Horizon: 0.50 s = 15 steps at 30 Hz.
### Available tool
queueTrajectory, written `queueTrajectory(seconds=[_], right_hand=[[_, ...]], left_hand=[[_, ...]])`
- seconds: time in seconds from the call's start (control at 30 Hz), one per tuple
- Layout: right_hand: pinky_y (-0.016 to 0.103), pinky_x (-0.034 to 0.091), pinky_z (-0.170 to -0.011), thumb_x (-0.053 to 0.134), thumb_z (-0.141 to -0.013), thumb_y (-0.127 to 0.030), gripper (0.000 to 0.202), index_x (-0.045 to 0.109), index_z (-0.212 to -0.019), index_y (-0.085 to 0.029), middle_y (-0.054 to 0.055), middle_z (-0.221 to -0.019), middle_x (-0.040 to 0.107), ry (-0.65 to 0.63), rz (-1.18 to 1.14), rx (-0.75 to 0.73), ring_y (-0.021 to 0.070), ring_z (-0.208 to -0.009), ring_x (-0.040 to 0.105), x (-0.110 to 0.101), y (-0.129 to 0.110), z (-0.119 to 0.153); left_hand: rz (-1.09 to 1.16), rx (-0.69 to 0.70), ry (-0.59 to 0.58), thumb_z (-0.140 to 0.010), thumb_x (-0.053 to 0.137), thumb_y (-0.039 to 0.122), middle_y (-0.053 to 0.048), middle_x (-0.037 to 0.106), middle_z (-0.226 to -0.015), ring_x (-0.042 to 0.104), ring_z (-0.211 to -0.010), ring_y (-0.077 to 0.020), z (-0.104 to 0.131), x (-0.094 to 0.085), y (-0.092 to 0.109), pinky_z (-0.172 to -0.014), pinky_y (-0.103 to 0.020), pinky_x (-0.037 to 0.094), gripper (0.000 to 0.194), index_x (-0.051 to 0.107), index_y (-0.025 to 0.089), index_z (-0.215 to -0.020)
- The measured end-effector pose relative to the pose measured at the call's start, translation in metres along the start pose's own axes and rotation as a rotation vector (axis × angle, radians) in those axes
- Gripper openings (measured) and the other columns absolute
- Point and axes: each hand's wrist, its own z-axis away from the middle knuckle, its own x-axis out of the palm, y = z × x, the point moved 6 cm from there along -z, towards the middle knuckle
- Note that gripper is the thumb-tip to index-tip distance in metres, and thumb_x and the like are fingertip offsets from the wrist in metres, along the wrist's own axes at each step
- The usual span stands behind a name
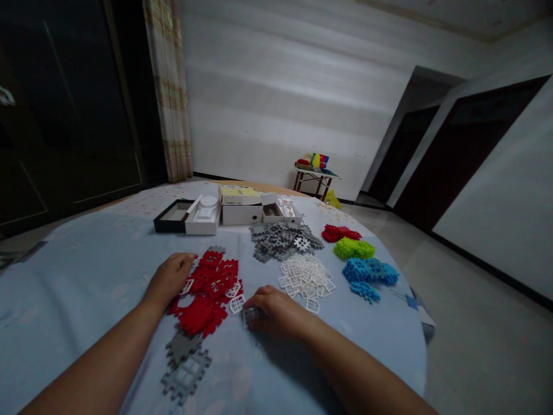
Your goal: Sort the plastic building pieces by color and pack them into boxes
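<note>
The right hand point(276, 308) is pinching a white window piece point(249, 316) over the middle of the desk point(108, 276), toward the near edge, while the left hand point(173, 274) is resting curled at the left side of the red pieces point(209, 288); whether it is gripping anything I cannot tell. For good handling, the right hand should be keeping a light grip on the frame, clear of the thin bars, and lifting it free of the loose white piece point(237, 304) just beside it. Toward the far edge, a black box point(170, 227) is standing open with nothing showing inside, a white box point(201, 229) is holding a round-topped white item point(209, 206), and a yellow-topped box point(239, 200) is sitting closed, hiding any contents.
</note>
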Motion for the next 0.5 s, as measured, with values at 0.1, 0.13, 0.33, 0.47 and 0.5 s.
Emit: queueTrajectory(seconds=[0.1,0.13,0.33,0.47,0.5], right_hand=[[0.025,0.045,-0.079,0.060,-0.074,-0.013,0.037,0.064,-0.105,-0.033,0.004,-0.094,0.065,-0.015,-0.031,0.039,0.0171,-0.087,0.060,0.000,0.004,-0.001],[0.025,0.045,-0.076,0.058,-0.075,-0.013,0.034,0.066,-0.102,-0.031,0.004,-0.091,0.065,-0.007,-0.039,0.039,0.0164,-0.084,0.060,-0.003,0.006,-0.002],[0.027,0.044,-0.069,0.051,-0.082,-0.023,0.018,0.066,-0.092,-0.020,0.004,-0.081,0.063,0.316,0.064,0.109,0.0149,-0.074,0.057,-0.061,0.039,0.012],[0.032,0.043,-0.076,0.050,-0.082,-0.023,0.019,0.064,-0.094,-0.019,0.006,-0.085,0.061,0.495,0.214,0.207,0.0178,-0.081,0.056,-0.090,0.070,0.031],[0.033,0.043,-0.078,0.051,-0.082,-0.024,0.020,0.063,-0.097,-0.019,0.007,-0.088,0.061,0.522,0.241,0.225,0.0188,-0.084,0.056,-0.092,0.075,0.034]], left_hand=[[-0.004,0.000,-0.002,-0.077,0.027,0.048,-0.011,0.066,-0.099,0.061,-0.092,-0.0224,0.000,0.000,0.000,-0.085,-0.032,0.046,0.054,0.066,0.013,-0.091],[-0.005,0.002,-0.004,-0.077,0.027,0.048,-0.011,0.066,-0.099,0.061,-0.093,-0.0226,-0.001,0.000,-0.001,-0.086,-0.032,0.045,0.054,0.066,0.013,-0.091],[-0.009,0.008,-0.004,-0.078,0.028,0.048,-0.011,0.066,-0.099,0.060,-0.095,-0.0221,-0.001,0.002,-0.003,-0.088,-0.032,0.044,0.053,0.066,0.014,-0.093],[-0.010,0.001,-0.003,-0.078,0.028,0.048,-0.010,0.066,-0.099,0.060,-0.093,-0.0218,0.000,0.002,-0.001,-0.086,-0.032,0.045,0.052,0.065,0.014,-0.092],[-0.010,-0.002,-0.002,-0.078,0.028,0.048,-0.010,0.066,-0.099,0.060,-0.093,-0.0218,0.000,0.002,0.000,-0.085,-0.032,0.045,0.052,0.065,0.014,-0.092]])
